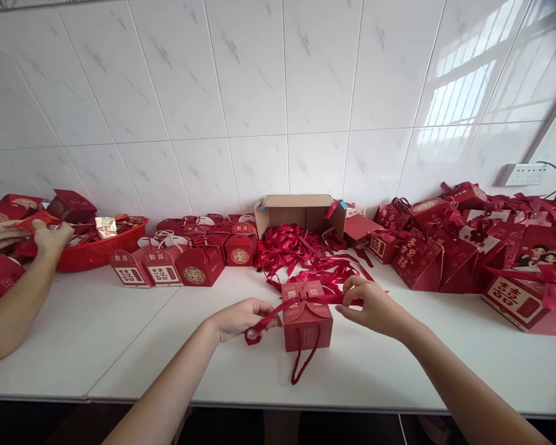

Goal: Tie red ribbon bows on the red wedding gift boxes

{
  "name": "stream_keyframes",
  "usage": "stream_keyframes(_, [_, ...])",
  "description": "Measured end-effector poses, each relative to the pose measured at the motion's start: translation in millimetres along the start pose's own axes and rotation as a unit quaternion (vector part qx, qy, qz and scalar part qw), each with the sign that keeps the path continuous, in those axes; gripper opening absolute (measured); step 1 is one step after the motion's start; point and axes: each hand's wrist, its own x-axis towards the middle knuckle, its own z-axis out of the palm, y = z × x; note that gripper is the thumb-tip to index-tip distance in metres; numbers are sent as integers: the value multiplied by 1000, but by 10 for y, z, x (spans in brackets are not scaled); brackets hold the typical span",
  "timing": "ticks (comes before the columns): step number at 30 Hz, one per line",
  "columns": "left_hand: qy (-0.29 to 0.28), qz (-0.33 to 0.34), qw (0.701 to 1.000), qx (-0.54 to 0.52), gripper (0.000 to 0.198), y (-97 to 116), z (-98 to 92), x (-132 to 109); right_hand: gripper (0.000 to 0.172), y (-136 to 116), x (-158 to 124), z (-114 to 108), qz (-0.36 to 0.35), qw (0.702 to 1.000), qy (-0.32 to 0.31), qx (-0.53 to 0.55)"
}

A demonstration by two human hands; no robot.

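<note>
A red gift box (307, 329) with pale printed lettering stands on the white table in front of me, its top flaps folded together. A red ribbon (323, 299) runs across the top of the box. On the box's left side, my left hand (246, 319) grips one end of the ribbon, and a loose tail hangs below the fingers. My right hand (362, 301) pinches the other end just right of the box. From the box's front a dark red cord handle (301, 375) droops onto the table.
Behind the box lie heaped red ribbons (301, 247), spilling from a cardboard box (301, 201). Rows of red boxes (201, 269) stand left of them, and ribboned boxes (417, 259) crowd the right. At far left, another person's hands (50, 238) work over a red basin (120, 244).
</note>
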Motion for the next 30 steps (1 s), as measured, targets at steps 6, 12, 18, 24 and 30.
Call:
stream_keyframes(6, [45, 6, 999, 11, 35, 137, -4, -34, 38, -72, 71, 46, 99, 985, 4, 145])
stream_keyframes(12, [112, 78, 990, -16, 43, 259, 226, -11, 52, -25, 217, 80, 146, 952, -169, 210])
stream_keyframes(18, [126, 46, 991, 16, 40, 210, 238, 10, 35, 27, 109, -89, 97, 925, -161, 331])
stream_keyframes(24, [17, -30, 996, 83, 23, 95, 32, -6, 23, -67, 27, -94, 55, 995, -75, 21])
stream_keyframes(30, [29, 89, 996, 0, 32, 265, 227, -50, 31, -239, 148, 279, 57, 972, 226, -6])
